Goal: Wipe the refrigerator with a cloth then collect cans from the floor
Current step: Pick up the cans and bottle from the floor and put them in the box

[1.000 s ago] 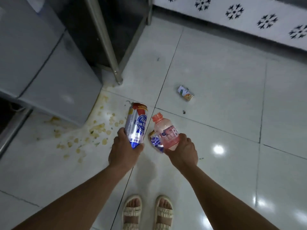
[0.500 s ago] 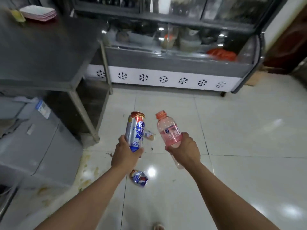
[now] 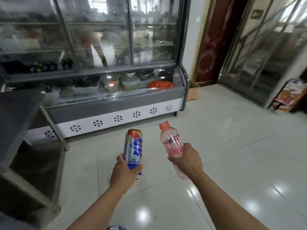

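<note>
While the left hand [image 3: 123, 173] grips the can [image 3: 133, 149] and the right hand [image 3: 186, 159] the bottle [image 3: 172, 143] above the floor [image 3: 232, 163], keep both upright, carrying them steadily.

— What's different since a second ago?
— Your view has lifted from the floor to the display refrigerator [image 3: 116, 90]. The small can by the table leg has left view, and the crushed can [image 3: 114, 227] sits at the bottom edge.
</note>
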{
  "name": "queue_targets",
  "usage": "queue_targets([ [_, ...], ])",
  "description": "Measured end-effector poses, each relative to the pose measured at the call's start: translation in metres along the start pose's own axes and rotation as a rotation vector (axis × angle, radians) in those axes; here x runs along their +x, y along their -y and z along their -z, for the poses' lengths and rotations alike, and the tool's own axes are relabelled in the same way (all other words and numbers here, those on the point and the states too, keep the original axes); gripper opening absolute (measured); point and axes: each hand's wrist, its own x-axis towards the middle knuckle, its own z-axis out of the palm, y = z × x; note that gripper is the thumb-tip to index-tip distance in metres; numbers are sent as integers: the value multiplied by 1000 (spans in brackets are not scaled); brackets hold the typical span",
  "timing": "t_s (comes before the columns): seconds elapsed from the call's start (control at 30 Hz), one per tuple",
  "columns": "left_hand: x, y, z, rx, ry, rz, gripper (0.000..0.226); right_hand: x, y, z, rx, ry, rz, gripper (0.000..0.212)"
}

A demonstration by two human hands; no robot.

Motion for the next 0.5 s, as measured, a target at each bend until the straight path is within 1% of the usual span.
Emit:
queue_targets([
  [0.13,20,-64,-61,-12,41,-54,72,48,-42,55,40,-31,-18,63],
  [0.3,42,-145,-144,-19,46,-116,72,116,-96,128,60,-76,-29,57],
  [0.5,67,-219,-227,-6,84,-167,72,185,-146,198,61,-118,-52,58],
])
